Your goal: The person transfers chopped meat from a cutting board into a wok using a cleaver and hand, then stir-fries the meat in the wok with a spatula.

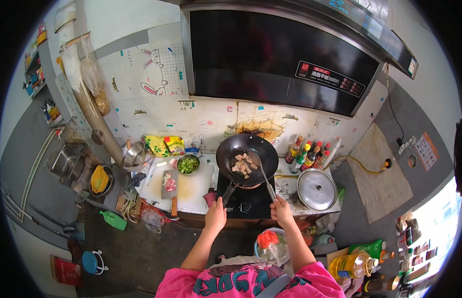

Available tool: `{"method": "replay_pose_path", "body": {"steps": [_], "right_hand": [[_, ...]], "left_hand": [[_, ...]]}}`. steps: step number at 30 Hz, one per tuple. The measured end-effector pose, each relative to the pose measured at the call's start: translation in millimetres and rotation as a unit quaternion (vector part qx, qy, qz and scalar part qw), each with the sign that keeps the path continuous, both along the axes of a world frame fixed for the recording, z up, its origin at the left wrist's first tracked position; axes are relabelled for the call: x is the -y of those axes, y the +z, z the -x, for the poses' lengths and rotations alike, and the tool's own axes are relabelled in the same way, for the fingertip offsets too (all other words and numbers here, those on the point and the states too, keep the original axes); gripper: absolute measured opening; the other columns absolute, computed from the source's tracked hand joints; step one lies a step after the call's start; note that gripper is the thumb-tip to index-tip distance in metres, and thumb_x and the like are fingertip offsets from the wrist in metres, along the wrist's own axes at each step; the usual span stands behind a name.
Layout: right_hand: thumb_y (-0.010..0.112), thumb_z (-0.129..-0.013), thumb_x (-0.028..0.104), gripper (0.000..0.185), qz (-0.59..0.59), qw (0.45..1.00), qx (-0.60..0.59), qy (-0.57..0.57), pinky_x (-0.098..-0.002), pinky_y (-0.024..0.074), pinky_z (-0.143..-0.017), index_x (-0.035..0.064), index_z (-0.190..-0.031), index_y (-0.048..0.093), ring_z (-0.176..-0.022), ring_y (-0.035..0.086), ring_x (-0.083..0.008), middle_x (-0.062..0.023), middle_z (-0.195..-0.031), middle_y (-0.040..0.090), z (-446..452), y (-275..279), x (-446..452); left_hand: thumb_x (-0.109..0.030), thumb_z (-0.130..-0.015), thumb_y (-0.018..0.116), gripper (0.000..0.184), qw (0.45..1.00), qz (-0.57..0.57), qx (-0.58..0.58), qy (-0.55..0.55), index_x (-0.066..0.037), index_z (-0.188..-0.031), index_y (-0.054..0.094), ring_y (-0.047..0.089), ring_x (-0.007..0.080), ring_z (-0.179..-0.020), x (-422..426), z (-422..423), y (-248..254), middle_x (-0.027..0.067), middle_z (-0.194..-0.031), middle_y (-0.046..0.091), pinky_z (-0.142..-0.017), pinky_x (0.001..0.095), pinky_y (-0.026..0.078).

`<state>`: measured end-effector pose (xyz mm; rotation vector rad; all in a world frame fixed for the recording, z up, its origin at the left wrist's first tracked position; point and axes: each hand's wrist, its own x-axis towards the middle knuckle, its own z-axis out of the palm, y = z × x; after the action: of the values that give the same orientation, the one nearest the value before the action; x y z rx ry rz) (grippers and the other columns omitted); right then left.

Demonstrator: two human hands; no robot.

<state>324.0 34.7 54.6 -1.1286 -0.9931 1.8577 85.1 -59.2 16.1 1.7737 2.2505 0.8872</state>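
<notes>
A black wok (pixel 225 155) sits on the stove (pixel 248 208), tilted slightly toward me. Browned pieces of meat (pixel 244 166) lie in its middle. My left hand (pixel 216 216) is closed around the end of the wok's handle (pixel 229 192), beside a dark red cloth (pixel 210 197). In my right hand (pixel 281 210) is the handle of a metal spatula (pixel 268 185), which reaches into the wok; its head is partly hidden among the meat.
Left of the stove, a cleaver (pixel 169 185) bearing chopped pieces lies on a white cutting board (pixel 196 191), near a bowl of green vegetables (pixel 188 164). Sauce bottles (pixel 308 154) and a round metal lid (pixel 317 189) stand to the right. A range hood (pixel 270 59) hangs above.
</notes>
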Motion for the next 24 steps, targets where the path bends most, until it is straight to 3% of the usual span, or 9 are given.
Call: {"method": "replay_pose_path", "body": {"steps": [4,7,10,12,14,16,19,24], "right_hand": [[0.039,-0.093,0.016,0.042,-0.004,1.0,0.014,0.016,-0.0198,0.0265,-0.037,0.0075,-0.134,0.032,-0.044,0.031,-0.005,0.0003,-0.071,0.043,10.6,9.4,1.2],[0.041,-0.092,0.015,0.046,-0.038,0.995,0.091,0.034,-0.0199,0.0285,-0.038,0.0067,-0.136,0.03,-0.044,0.032,-0.0054,0.0004,-0.07,0.043,18.5,11.9,4.6],[0.047,-0.09,0.016,0.044,-0.149,0.95,0.268,0.063,-0.0302,0.0428,-0.045,0.0035,-0.131,0.038,-0.052,0.053,-0.0175,-0.0088,-0.076,0.056,16.1,2.3,4.6],[0.049,-0.087,0.016,0.044,-0.284,0.886,0.36,0.068,-0.0375,0.0473,-0.06,0.0021,-0.129,0.041,-0.068,0.059,-0.0307,-0.0176,-0.088,0.06,9.1,-14.7,2.2],[0.051,-0.085,0.015,0.043,-0.366,0.829,0.417,0.068,-0.0405,0.0492,-0.07,0.001,-0.126,0.044,-0.08,0.062,-0.0373,-0.0231,-0.094,0.062,6.8,-17.5,2.4],[0.053,-0.084,0.013,0.042,-0.398,0.8,0.445,0.063,-0.039,0.0487,-0.074,0.0002,-0.123,0.047,-0.085,0.061,-0.0372,-0.0255,-0.094,0.061,5.7,-8.9,9.8],[0.052,-0.084,0.012,0.042,-0.31,0.829,0.456,0.095,-0.0408,0.0428,-0.087,0.001,-0.123,0.047,-0.104,0.051,-0.0422,-0.0275,-0.106,0.056,10.5,8.4,14.8],[0.052,-0.083,0.013,0.043,-0.359,0.812,0.454,0.077,-0.0446,0.0451,-0.081,0.0015,-0.124,0.045,-0.094,0.055,-0.0434,-0.0281,-0.1,0.058,13.3,-11.5,7.2]], "left_hand": [[-0.014,-0.081,0.057,0.049,1.0,0.011,0.004,0.0,0.001,-0.124,0.038,0.058,0.0368,-0.079,-0.8,0.3,2.2,0.0205,-0.095,0.052,-0.065,0.0447,0.048],[-0.013,-0.082,0.056,0.049,1.0,0.005,0.01,-0.002,0.001,-0.124,0.038,0.057,0.037,-0.079,-0.3,1.2,0.4,0.0208,-0.096,0.052,-0.066,0.0447,0.048],[-0.013,-0.082,0.056,0.049,1.0,0.001,0.012,-0.003,0.001,-0.124,0.037,0.057,0.0373,-0.08,0.3,1.4,0.4,0.021,-0.096,0.051,-0.066,0.0448,0.048],[-0.013,-0.082,0.056,0.049,1.0,-0.003,0.015,-0.007,0.001,-0.124,0.037,0.057,0.0374,-0.08,-0.3,2.1,-1.6,0.021,-0.096,0.051,-0.066,0.0448,0.048],[-0.013,-0.082,0.055,0.048,1.0,-0.008,0.016,-0.009,0.001,-0.124,0.037,0.057,0.0375,-0.08,-0.9,2.5,-3.4,0.0211,-0.096,0.051,-0.066,0.0448,0.048],[-0.013,-0.082,0.055,0.048,1.0,-0.012,0.017,-0.009,0.001,-0.124,0.037,0.057,0.0376,-0.08,-1.2,2.5,-4.6,0.0212,-0.096,0.051,-0.066,0.0448,0.048],[-0.013,-0.082,0.055,0.048,1.0,0.001,0.022,-0.007,0.001,-0.124,0.037,0.057,0.0378,-0.08,-1.2,1.9,-1.8,0.0213,-0.097,0.051,-0.066,0.0449,0.048],[-0.013,-0.082,0.055,0.048,1.0,0.014,0.028,-0.005,0.001,-0.124,0.036,0.057,0.0382,-0.08,0.0,1.1,1.1,0.0214,-0.096,0.051,-0.066,0.045,0.048]]}}
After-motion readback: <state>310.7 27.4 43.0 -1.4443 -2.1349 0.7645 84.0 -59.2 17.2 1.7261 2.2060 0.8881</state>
